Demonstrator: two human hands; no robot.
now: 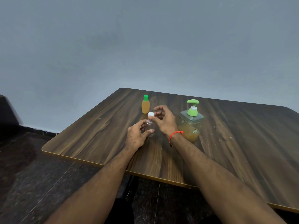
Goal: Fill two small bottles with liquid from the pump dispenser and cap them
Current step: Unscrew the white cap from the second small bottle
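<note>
The dark wood-grain bench [226,143] stands against a grey wall [145,38], over a dark tiled floor [32,183]. Toward its far edge stands the pump dispenser [191,122], partly full of amber liquid, green pump on top. The left hand [137,135] has its grip curled round a clear, empty small bottle [150,126] upright near the bench's middle, while the right hand [163,122], a red thread on its wrist, pinches that bottle's white cap [151,114]. Behind them, nearer the far left corner, stands a filled small bottle with a green cap [145,105].

Plain room: wood table [226,151], grey wall [113,46].
</note>
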